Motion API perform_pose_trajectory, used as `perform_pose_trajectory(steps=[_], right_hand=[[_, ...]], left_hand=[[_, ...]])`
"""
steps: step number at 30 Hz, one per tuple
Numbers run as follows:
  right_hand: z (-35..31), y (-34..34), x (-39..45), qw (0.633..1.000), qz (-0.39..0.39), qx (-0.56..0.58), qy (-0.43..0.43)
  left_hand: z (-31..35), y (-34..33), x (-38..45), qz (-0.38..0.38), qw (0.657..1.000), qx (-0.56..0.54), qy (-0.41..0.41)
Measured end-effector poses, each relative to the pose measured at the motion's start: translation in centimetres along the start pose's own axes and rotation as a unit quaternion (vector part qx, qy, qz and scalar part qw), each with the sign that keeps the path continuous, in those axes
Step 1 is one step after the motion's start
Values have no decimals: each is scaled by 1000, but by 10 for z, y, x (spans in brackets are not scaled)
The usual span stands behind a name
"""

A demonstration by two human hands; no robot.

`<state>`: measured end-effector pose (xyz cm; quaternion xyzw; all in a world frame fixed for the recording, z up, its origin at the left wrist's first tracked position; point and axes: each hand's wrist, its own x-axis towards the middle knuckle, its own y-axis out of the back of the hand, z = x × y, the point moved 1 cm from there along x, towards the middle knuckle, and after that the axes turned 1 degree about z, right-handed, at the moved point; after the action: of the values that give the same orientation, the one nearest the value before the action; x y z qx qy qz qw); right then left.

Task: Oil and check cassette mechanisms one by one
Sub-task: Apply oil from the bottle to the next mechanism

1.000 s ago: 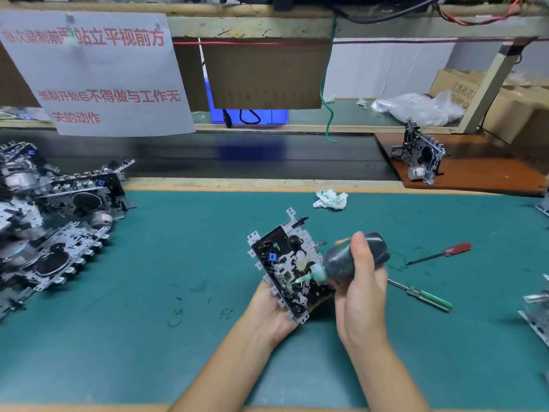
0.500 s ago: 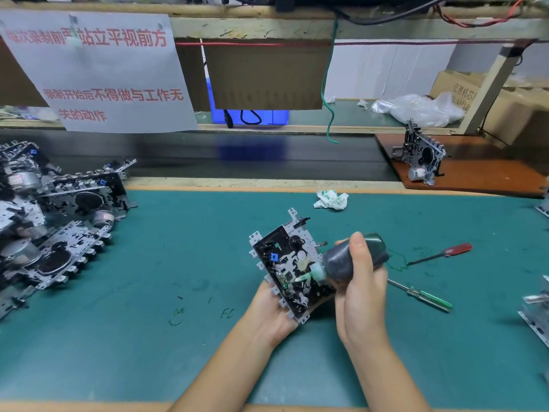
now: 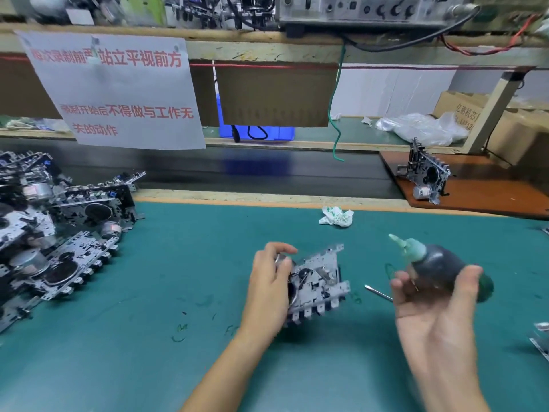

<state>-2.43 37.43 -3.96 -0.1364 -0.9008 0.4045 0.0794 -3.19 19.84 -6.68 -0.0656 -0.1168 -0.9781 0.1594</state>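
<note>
Oil bottle, clasped in right hand, now withdrawn from cassette mechanism gripped by left hand fingers; oiling apparently complete, check pending.

Electronics assembly workshop: green bench mat, heap of cassette mechanisms at left, black conveyor belt behind, test equipment on shelf, printed Chinese notice, cardboard boxes.

Left hand holds a cassette mechanism over mid worktop, right hand with the oil bottle to its right, screwdriver on the worktop between them, mechanism pile far left, crumpled wrapper behind, lone mechanism on the board back right.
</note>
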Motion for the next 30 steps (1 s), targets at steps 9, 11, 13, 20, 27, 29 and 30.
perform_pose_trajectory(steps=[9,11,13,20,27,29,30], right_hand=[[32,-14,-7,921,-192,-326,88],[40,-21,-8,861,-233,-424,158],[43,-32,-11,762,-292,-517,258],[24,-32,15,496,-471,-724,86],[36,-22,32,288,-497,-818,33],[38,-25,33,291,-496,-817,38],[38,-25,34,288,-497,-817,54]], left_hand=[[1,-8,-7,-61,970,220,-84],[13,-1,-7,-78,994,63,-51],[23,7,-5,-84,994,-57,-33],[5,76,29,86,993,21,-78],[-50,95,39,72,985,156,1],[-51,96,37,65,976,207,18],[-51,96,34,68,969,233,34]])
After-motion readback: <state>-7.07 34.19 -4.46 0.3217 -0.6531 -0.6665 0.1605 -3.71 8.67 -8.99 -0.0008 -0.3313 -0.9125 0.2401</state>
